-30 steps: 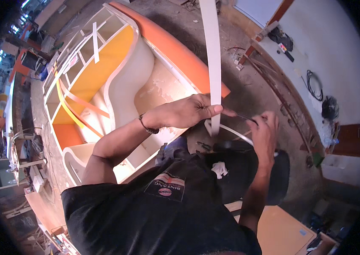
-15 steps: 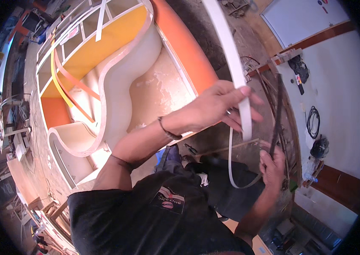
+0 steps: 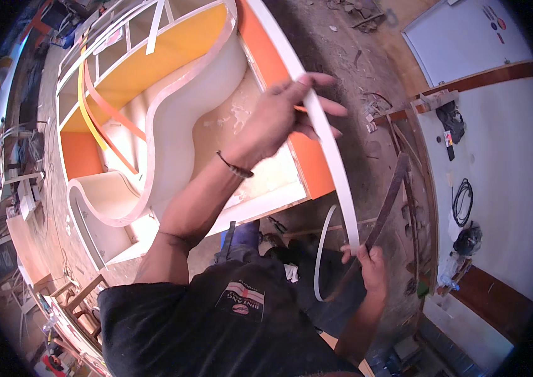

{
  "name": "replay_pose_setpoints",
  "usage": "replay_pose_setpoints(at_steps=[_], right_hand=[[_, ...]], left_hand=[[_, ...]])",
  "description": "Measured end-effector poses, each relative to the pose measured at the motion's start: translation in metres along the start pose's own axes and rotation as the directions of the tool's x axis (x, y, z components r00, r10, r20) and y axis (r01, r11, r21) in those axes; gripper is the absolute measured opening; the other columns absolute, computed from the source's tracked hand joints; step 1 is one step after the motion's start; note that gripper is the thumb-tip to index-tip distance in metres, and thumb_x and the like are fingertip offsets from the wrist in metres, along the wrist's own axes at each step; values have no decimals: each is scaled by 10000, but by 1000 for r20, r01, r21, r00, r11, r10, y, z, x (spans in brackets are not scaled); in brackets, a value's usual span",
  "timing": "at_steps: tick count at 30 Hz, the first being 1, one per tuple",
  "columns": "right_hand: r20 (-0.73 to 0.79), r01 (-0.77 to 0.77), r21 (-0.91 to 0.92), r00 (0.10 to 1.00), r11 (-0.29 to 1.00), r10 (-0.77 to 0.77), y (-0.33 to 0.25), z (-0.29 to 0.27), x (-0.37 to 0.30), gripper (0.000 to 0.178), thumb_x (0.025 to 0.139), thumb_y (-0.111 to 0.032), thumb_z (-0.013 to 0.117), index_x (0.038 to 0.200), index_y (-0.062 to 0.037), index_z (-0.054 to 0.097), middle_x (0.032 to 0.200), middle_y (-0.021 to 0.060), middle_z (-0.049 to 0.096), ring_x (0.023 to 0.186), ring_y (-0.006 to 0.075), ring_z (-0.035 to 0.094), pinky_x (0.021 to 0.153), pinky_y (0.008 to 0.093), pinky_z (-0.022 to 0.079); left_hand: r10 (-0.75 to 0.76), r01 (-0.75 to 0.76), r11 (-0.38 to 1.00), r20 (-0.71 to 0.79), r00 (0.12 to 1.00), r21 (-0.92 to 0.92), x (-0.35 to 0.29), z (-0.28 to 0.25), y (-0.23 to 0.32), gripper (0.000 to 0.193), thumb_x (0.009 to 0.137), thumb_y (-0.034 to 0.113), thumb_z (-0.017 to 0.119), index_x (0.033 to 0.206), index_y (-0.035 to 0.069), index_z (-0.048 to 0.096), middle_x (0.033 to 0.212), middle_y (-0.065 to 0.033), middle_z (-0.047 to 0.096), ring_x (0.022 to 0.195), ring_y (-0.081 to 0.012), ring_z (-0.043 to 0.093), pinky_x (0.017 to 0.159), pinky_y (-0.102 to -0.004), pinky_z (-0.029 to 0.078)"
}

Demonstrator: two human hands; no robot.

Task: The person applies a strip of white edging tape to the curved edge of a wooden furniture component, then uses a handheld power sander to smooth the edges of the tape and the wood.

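A long white flexible strip [image 3: 326, 135] runs down across the view from the far edge of the furniture. My left hand [image 3: 288, 110] pinches it partway along, thumb on top and the other fingers stretched out behind. Lower right, my right hand [image 3: 372, 267] closes on the strip's lower end. A dark brown strip [image 3: 387, 201] also passes into the right hand's grip, and part of it is hidden by the fingers. A thin pale loop [image 3: 320, 254] hangs to the left of that hand. How these strips join cannot be made out.
A curved white furniture piece [image 3: 175, 125] with yellow and orange panels [image 3: 317, 166] stands at the left. Loose orange [image 3: 112, 113] and yellow strips [image 3: 85, 107] lie over it. Rightward are a white board [image 3: 493, 169] with a black cable coil [image 3: 462, 202], and debris on the floor.
My left hand has moved up and left along with the white strip. My right hand has shifted left and now grips the white strip's lower end. The dark strip tilts more.
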State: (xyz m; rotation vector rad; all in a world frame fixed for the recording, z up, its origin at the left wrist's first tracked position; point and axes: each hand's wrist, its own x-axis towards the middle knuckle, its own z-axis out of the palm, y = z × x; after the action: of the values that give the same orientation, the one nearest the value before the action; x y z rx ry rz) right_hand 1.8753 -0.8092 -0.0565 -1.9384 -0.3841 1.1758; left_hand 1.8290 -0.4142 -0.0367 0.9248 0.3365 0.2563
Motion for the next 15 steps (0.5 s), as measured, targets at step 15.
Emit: replay_pose_setpoints(at_steps=[15], right_hand=[[-178, -144, 136, 970, 980, 167, 23, 112, 236, 343, 1047, -135, 550, 1360, -8, 610, 708, 3, 576, 536, 45, 494, 490, 224, 394]], left_hand=[[-17, 40, 999, -602, 798, 25, 305, -389, -206, 269, 987, 173, 684, 1173, -21, 679, 866, -36, 672, 614, -136, 596, 585, -263, 493]])
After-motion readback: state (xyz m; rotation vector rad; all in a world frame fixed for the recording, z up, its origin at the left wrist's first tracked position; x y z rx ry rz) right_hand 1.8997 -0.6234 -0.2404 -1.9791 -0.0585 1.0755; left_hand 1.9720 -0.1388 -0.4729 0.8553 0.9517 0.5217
